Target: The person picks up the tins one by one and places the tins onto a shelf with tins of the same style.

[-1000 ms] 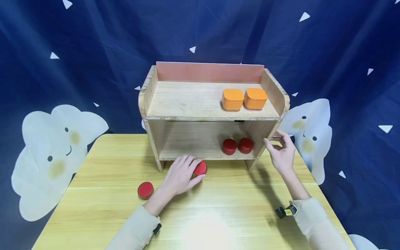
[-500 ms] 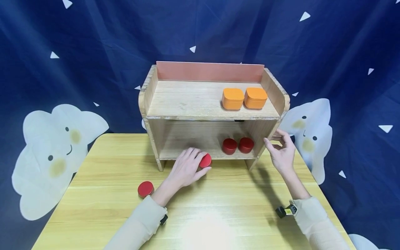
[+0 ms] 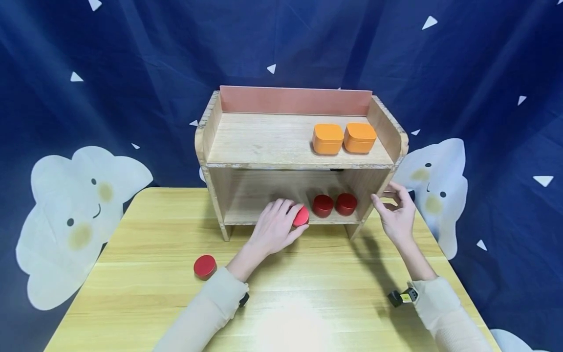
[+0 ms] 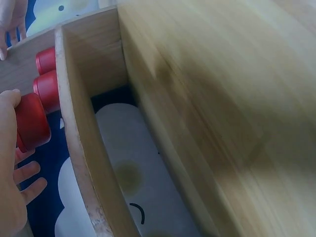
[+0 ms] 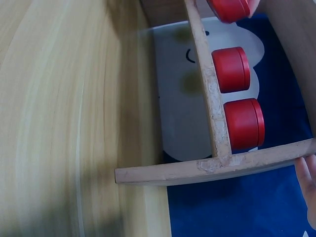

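My left hand (image 3: 276, 228) grips a round red tin (image 3: 301, 216) at the front edge of the lower shelf (image 3: 264, 205). In the left wrist view, thumb and fingers lie around that tin (image 4: 32, 122). Two more red tins (image 3: 323, 206) (image 3: 346, 204) stand side by side on the lower shelf, right of the held one. The right hand (image 3: 398, 215) touches the outer right side of the wooden shelf unit with its fingertips; in the right wrist view its fingers (image 5: 307, 180) rest by the side panel. Another red tin (image 3: 205, 267) sits on the table, left of my left forearm.
Two orange square-lidded boxes (image 3: 328, 139) (image 3: 360, 138) stand at the right of the top shelf (image 3: 259, 142). The unit stands at the back of the light wooden table (image 3: 145, 293). Behind hangs a dark blue curtain (image 3: 154, 58) with clouds and white triangles.
The left hand has carried its red tin rightward and up, from before the unit to the lower shelf's front edge. The right hand has stayed in place.
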Tool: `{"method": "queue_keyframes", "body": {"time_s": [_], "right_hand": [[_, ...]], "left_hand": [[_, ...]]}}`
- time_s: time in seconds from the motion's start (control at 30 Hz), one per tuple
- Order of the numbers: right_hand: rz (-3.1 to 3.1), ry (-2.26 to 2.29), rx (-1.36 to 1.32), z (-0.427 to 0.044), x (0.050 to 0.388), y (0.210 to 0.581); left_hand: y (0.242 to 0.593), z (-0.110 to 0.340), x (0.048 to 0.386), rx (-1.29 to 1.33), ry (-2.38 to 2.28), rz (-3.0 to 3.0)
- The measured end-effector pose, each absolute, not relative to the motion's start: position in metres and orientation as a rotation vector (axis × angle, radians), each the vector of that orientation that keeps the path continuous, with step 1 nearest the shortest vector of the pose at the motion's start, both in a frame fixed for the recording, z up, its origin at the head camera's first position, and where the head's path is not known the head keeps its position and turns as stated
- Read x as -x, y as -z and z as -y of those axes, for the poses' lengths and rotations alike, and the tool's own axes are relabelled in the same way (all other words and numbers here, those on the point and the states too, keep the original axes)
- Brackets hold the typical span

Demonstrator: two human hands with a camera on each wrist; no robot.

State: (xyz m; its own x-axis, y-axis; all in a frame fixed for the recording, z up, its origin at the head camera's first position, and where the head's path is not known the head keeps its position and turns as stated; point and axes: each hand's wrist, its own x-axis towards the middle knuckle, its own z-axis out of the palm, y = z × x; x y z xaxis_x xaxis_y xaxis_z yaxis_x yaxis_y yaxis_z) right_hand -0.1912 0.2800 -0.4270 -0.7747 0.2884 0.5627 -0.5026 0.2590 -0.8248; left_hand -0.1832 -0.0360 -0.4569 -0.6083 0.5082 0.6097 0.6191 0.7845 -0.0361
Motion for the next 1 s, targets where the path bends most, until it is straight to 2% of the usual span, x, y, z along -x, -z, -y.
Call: {"method": "queue_keyframes", "body": {"time_s": [1.0], "right_hand": [[1.901, -1.571, -0.199, -0.280, 0.192, 0.427]], "left_hand": [[0.467, 0.023, 0.212, 0.804, 0.066, 2.328]]}}
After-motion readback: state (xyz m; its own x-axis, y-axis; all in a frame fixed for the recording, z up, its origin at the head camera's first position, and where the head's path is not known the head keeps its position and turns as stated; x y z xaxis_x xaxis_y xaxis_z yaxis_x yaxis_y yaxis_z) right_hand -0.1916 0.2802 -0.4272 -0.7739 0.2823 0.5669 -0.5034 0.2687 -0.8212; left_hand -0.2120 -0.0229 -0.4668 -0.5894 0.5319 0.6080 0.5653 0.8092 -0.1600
